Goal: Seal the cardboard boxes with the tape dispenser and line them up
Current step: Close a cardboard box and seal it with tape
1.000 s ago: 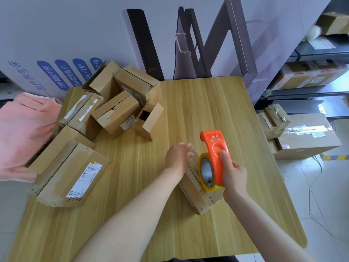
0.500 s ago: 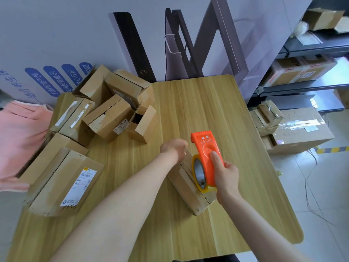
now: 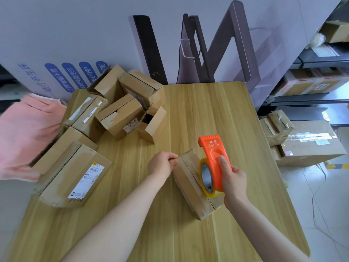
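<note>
A small cardboard box [image 3: 190,181] lies on the wooden table [image 3: 198,114], its top seam running away from me. My right hand [image 3: 233,179] grips an orange tape dispenser [image 3: 213,161] with a roll of clear tape, resting on the box's near right side. My left hand [image 3: 162,163] sits at the box's far left corner with fingers curled, pinching at the edge there; what it pinches is too small to tell.
A pile of several unsealed cardboard boxes [image 3: 120,110] fills the table's far left. A larger box with a white label [image 3: 79,173] sits at the left edge. Pink cloth [image 3: 24,133] lies beyond it. More boxes [image 3: 309,140] stand on the floor at right.
The left hand slid from the top of the box to its far left corner and now pinches there. The dispenser stays on the box in the right hand.
</note>
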Action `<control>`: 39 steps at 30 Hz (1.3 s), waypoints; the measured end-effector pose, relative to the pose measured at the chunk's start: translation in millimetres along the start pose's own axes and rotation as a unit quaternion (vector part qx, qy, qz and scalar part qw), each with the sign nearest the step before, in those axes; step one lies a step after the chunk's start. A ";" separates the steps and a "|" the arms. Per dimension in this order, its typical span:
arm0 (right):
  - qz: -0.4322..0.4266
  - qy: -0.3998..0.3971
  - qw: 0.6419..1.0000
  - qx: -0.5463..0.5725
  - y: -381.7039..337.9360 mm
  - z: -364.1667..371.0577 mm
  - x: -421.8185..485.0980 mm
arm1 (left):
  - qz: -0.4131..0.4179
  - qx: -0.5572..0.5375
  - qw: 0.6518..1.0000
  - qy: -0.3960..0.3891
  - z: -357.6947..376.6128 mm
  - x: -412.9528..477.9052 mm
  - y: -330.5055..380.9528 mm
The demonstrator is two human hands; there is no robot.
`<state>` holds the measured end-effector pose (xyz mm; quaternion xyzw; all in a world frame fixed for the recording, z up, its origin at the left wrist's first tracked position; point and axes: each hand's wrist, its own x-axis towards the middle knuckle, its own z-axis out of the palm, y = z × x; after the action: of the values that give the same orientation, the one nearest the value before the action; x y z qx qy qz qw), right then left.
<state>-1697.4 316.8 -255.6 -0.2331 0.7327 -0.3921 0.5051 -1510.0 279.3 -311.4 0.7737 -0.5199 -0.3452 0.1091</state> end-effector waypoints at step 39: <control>-0.101 0.093 0.985 0.105 -15.9 -36.9 8.6 | 0.304 0.106 0.946 -0.038 46.7 -24.7 49.7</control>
<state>-1735.5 313.6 -240.8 -0.2141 0.7042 -0.5353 0.4145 -1581.9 288.2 -309.2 0.5718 -0.7682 -0.2677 0.1060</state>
